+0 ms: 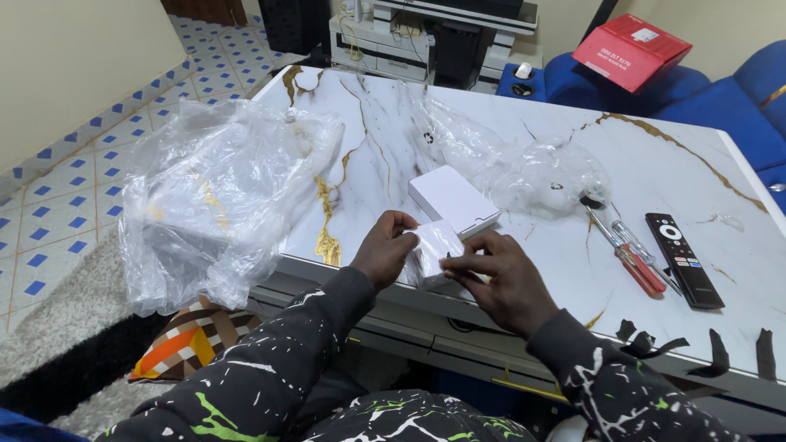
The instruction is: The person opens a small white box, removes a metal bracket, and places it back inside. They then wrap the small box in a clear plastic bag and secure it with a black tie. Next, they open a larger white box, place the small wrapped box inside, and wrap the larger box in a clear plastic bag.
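A small clear plastic packet (434, 245) is pinched between both my hands above the near edge of the white marble table (655, 155). My left hand (383, 250) grips its left side, thumb and fingers closed on it. My right hand (498, 282) holds its lower right edge. Just behind the packet a small white box (452, 199) lies flat on the table. What the packet contains cannot be made out.
A large crumpled clear plastic bag (209, 196) hangs over the table's left end. Another clear bag (524, 168) lies behind the box. Two red-handled screwdrivers (630, 254) and a black remote (684, 258) lie at right, with black tape strips (712, 348) on the near edge.
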